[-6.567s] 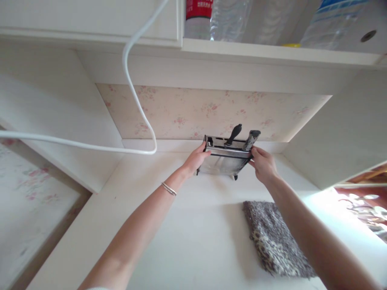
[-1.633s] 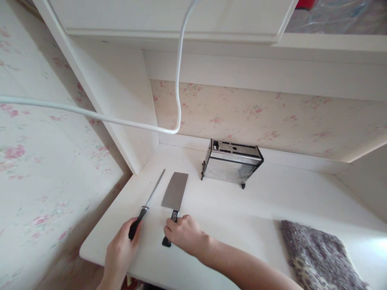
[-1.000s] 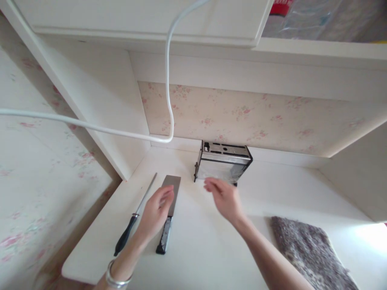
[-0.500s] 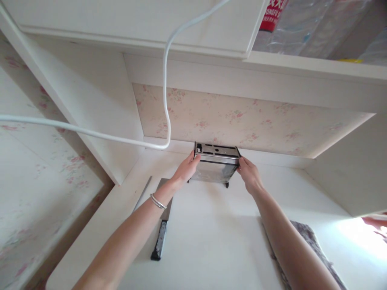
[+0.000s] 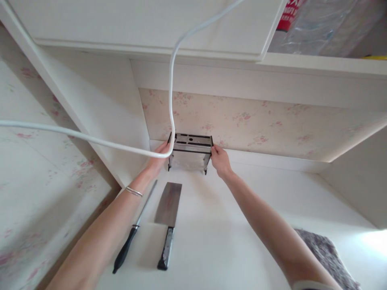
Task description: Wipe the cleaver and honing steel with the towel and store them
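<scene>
A knife block [image 5: 190, 161] with a slotted metal top, black edges and small black feet is at the back of the white surface, close to the wall. My left hand [image 5: 160, 155] grips its left end, the fingertips partly hidden behind a white cable. On its right end, my right hand [image 5: 220, 159] is closed around the upper corner. Nearer to me lies a cleaver [image 5: 168, 217], blade away from me and dark handle toward me. To the left of that, a sharpening steel [image 5: 130, 241] with a black handle rests beside my left forearm.
The white cable [image 5: 127, 150] loops across the view in front of the block. A white cupboard [image 5: 145, 24] overhangs above, with plastic-wrapped things [image 5: 320, 28] on its shelf. A grey furry cloth [image 5: 325, 253] lies at right. Side panels [image 5: 99, 108] and flowered wallpaper [image 5: 256, 125] enclose the surface.
Both hands have shifted the knife block left along the wall. The cleaver and sharpening steel, partly covered by my left arm before, now show fully.
</scene>
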